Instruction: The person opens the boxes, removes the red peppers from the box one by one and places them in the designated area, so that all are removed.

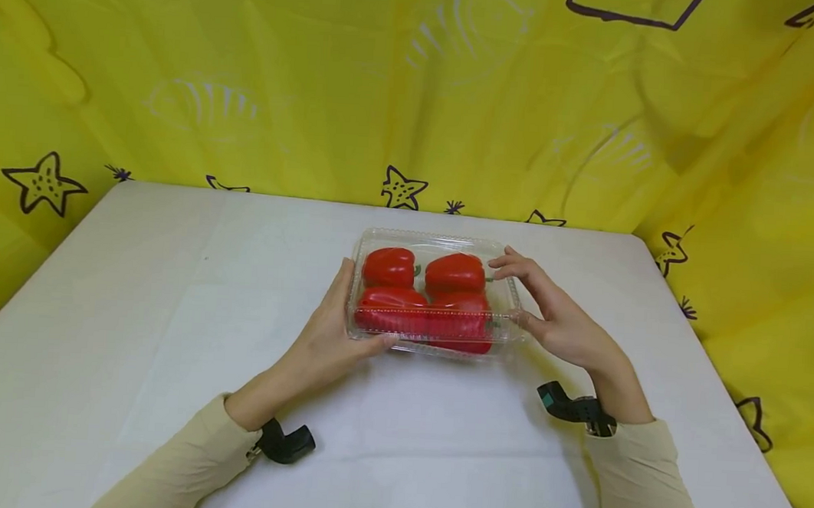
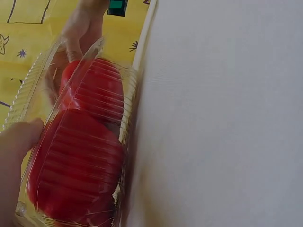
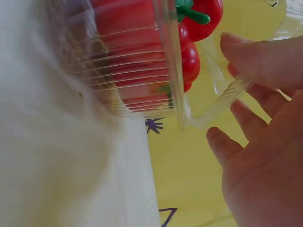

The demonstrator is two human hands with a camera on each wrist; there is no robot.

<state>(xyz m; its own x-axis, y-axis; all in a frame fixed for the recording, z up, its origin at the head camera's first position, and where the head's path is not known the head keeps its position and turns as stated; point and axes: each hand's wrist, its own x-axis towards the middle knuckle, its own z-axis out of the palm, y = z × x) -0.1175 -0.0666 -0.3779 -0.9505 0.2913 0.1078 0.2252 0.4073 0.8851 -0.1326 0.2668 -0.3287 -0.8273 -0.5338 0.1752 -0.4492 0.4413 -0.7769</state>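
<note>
A clear plastic clamshell container (image 1: 416, 350) stands near the middle of the white table, with several red bell peppers (image 1: 456, 273) with green stems inside. My left hand (image 1: 322, 342) grips its left side, the thumb along the near edge; the other fingers are mostly hidden behind the container. At the right side is my right hand (image 1: 556, 315), the thumb and fingers on either side of the lid's edge (image 3: 222, 104). In the right wrist view the lid stands slightly apart from the ribbed base (image 3: 137, 71). Through the plastic, the peppers (image 2: 75, 161) also show in the left wrist view.
The white table (image 1: 136, 286) extends around the container on all sides. A yellow curtain (image 1: 319, 88) with starfish and fish drawings hangs behind the table and along its sides. A black camera mount is strapped to each wrist, below beige sleeves (image 1: 182, 449).
</note>
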